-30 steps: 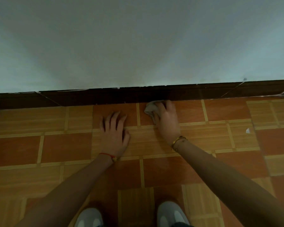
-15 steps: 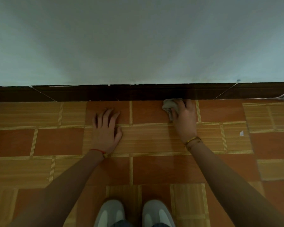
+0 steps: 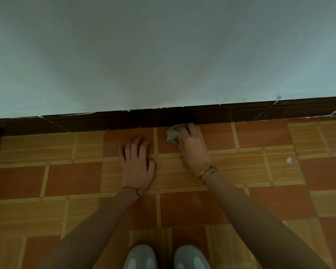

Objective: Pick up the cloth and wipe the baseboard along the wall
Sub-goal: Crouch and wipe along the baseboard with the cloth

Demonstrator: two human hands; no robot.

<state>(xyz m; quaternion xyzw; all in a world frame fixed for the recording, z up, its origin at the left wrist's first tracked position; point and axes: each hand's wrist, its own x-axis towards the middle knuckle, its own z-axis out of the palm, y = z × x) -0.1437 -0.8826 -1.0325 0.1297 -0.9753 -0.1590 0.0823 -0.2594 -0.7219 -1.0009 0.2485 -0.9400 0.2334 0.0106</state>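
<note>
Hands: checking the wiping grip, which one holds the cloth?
The right hand, wearing the gold bangle, grips the cloth at the baseboard; the left hand lies flat on the floor.

Right hand (image 3: pixel 192 146) slid cloth (image 3: pixel 172 135) left along baseboard (image 3: pixel 211 115).

Likely a home room, seen at floor level: orange and tan patterned floor tiles (image 3: pixel 260 136) at 6 o'clock, a dark baseboard (image 3: pixel 124 121) w/ chipped paint, and a plain pale wall (image 3: pixel 163 55) at 12 o'clock.
</note>
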